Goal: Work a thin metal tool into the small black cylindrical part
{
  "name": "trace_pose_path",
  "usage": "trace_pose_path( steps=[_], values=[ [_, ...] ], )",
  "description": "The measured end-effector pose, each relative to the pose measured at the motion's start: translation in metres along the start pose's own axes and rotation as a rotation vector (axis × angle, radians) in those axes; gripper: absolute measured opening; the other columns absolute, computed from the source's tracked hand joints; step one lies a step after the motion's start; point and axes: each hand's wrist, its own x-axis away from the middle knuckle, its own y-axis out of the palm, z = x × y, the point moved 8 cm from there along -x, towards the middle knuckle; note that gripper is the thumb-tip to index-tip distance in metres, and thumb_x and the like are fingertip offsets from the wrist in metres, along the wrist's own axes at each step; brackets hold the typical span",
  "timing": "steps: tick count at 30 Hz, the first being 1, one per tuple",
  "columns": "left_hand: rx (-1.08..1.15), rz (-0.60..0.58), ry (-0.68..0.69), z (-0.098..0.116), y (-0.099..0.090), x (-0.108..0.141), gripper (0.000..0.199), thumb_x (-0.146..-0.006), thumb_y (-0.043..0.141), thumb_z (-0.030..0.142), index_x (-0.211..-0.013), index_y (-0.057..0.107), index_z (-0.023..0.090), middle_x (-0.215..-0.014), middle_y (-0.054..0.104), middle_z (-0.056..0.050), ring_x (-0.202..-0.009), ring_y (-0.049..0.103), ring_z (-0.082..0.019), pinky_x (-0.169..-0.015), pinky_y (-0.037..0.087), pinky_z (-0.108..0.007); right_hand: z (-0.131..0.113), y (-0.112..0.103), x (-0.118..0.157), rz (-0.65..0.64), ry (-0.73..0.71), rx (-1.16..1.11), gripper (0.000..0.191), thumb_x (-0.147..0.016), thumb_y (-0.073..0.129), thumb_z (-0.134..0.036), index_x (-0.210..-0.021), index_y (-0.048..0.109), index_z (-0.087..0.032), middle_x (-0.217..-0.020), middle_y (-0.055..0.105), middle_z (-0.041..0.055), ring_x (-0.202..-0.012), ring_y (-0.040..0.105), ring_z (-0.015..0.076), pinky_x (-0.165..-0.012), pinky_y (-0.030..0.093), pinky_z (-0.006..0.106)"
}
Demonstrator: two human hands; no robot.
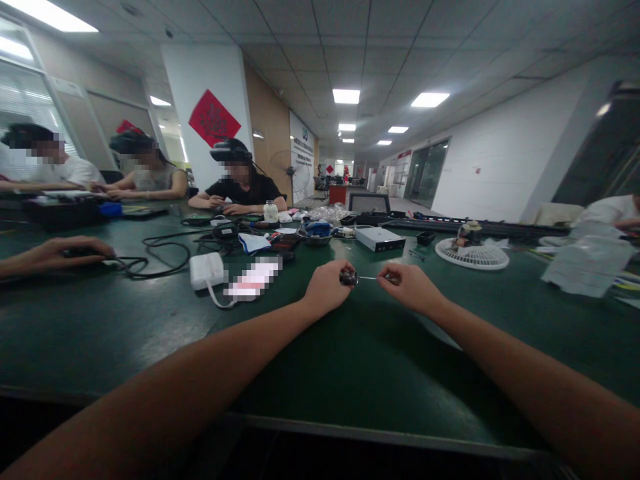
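Working right over the green bench (100, 333), my left hand (325, 288) pinches a small dark round part (349, 278) tight, right hand (403, 287) narrowly gripping its thin metal pin (367, 277).

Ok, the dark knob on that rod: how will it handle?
The dark knob looks rounded, so it would likely roll on the mat. The thin rod may easily slip from the right hand, and the knob end probably tips downward.
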Motion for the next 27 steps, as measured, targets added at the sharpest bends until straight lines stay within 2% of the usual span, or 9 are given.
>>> trace_pose_path(
  steps=[4,6,9,13,15,19,23,27],
  values=[
    [-0.023,-0.008,0.022,0.002,-0.001,0.000,0.026,-0.072,0.072,0.015,-0.097,0.069,0.024,-0.099,0.074,-0.004,-0.094,0.069,-0.023,-0.084,0.054,-0.034,0.000,0.007,0.000,-0.072,-0.034,-0.160,0.018,-0.086,0.060,-0.032,-0.081,0.070,-0.018,-0.072,0.070,0.0021,-0.065,0.063,0.0167,-0.063,0.044,0.027],
    [-0.020,-0.011,0.021,0.003,-0.001,0.000,0.028,-0.072,0.073,0.016,-0.098,0.070,0.024,-0.099,0.074,-0.004,-0.094,0.069,-0.024,-0.084,0.054,-0.034,0.006,0.007,-0.001,-0.051,-0.001,-0.205,0.019,-0.087,0.060,-0.032,-0.084,0.071,-0.017,-0.076,0.072,0.0032,-0.069,0.065,0.0174,-0.066,0.047,0.028],
    [-0.016,-0.017,0.017,0.003,0.000,0.000,0.029,-0.073,0.073,0.017,-0.101,0.070,0.024,-0.099,0.074,-0.004,-0.094,0.069,-0.024,-0.085,0.054,-0.035,0.014,0.003,-0.003,-0.005,0.047,-0.137,0.019,-0.086,0.061,-0.032,-0.085,0.072,-0.018,-0.079,0.072,0.0040,-0.072,0.065,0.0183,-0.069,0.047,0.029],
    [-0.005,-0.033,0.041,0.006,0.001,0.000,0.028,-0.073,0.072,0.016,-0.100,0.071,0.024,-0.101,0.074,-0.004,-0.096,0.069,-0.024,-0.086,0.054,-0.035,0.011,0.012,-0.002,-0.127,0.004,-0.203,0.020,-0.087,0.060,-0.034,-0.081,0.069,-0.018,-0.071,0.069,0.0016,-0.066,0.062,0.0171,-0.062,0.044,0.027],
    [0.003,-0.046,0.060,0.008,0.001,0.000,0.028,-0.073,0.072,0.016,-0.101,0.071,0.024,-0.102,0.074,-0.003,-0.096,0.069,-0.024,-0.087,0.054,-0.035,0.012,0.013,-0.001,-0.129,0.014,-0.272,0.021,-0.087,0.059,-0.035,-0.082,0.068,-0.018,-0.071,0.069,0.0015,-0.066,0.063,0.0171,-0.061,0.045,0.027],
    [-0.017,-0.042,0.071,0.011,0.000,0.000,0.030,-0.074,0.073,0.017,-0.103,0.072,0.024,-0.106,0.074,-0.004,-0.099,0.068,-0.024,-0.090,0.054,-0.036,0.016,0.006,-0.003,-0.040,0.059,-0.178,0.019,-0.085,0.060,-0.033,-0.080,0.070,-0.018,-0.076,0.072,0.0027,-0.069,0.064,0.0179,-0.065,0.045,0.028],
    [-0.033,-0.067,0.071,0.011,0.003,0.000,0.031,-0.074,0.073,0.015,-0.103,0.072,0.024,-0.107,0.074,-0.003,-0.100,0.068,-0.024,-0.091,0.053,-0.035,0.010,0.013,-0.002,-0.126,0.041,-0.121,0.019,-0.085,0.059,-0.032,-0.076,0.070,-0.019,-0.067,0.067,0.0008,-0.062,0.060,0.0161,-0.058,0.040,0.027],
    [-0.060,-0.055,0.061,0.007,0.003,0.001,0.029,-0.074,0.073,0.017,-0.102,0.072,0.025,-0.104,0.075,-0.003,-0.097,0.068,-0.024,-0.087,0.054,-0.035,0.013,0.014,-0.001,-0.138,0.070,-0.057,0.019,-0.085,0.062,-0.035,-0.084,0.074,-0.019,-0.074,0.071,0.0033,-0.066,0.062,0.0174,-0.060,0.040,0.027]
  ],
)
